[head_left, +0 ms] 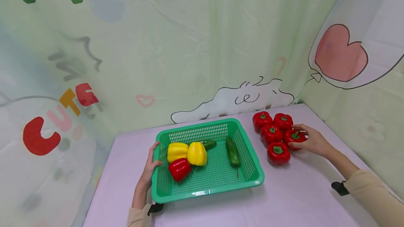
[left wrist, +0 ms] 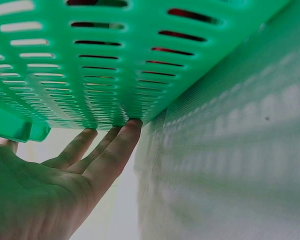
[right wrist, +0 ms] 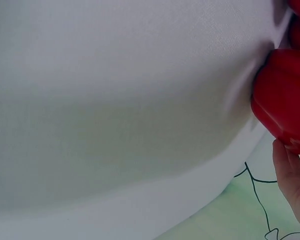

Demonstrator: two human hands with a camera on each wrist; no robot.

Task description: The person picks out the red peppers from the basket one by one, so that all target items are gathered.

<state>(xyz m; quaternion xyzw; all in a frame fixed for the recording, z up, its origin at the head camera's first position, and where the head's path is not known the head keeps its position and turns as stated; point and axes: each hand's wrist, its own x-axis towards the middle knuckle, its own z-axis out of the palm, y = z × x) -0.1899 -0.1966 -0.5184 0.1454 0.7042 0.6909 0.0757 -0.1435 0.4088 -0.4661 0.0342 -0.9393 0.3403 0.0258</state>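
Note:
My left hand holds the left side of a green plastic basket, its thumb over the rim. In the left wrist view the fingers reach up against the slotted wall. Inside the basket lie two yellow bell peppers, a red bell pepper and two green chili peppers, one partly hidden behind a yellow pepper. On the right, my right hand grips another red bell pepper between thumb and fingers. The right wrist view shows that hand only at its edge, against a red pepper.
Several more red bell peppers stand close together around the gripped one, right of the basket. A pale lilac cloth covers the table. Printed curtains hang behind it and along both sides.

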